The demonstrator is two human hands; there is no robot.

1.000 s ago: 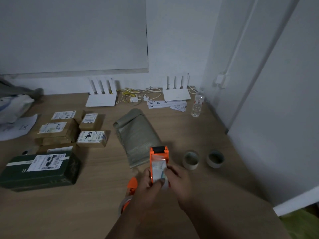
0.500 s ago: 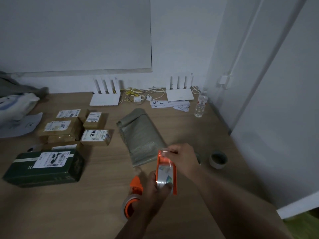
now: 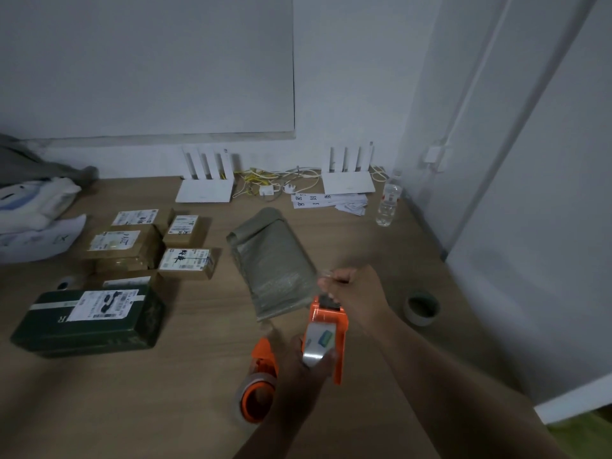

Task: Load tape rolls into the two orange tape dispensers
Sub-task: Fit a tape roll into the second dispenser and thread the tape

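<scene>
Loaded orange dispenser (image 3: 326, 329) held upright; second dispenser (image 3: 261, 376) lies on table.

2 orange dispensers (image 3: 326, 329) (image 3: 261, 376), 2 routers (image 3: 203, 190) (image 3: 349, 185), 1 bottle (image 3: 387, 203), 1 empty core (image 3: 421, 308)

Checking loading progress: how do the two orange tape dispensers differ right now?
The orange dispenser in hand is held above the wooden table by the left hand, the right hand pinching at its top end. The other orange dispenser lies on the table, untouched. Both carry a tape roll.
</scene>
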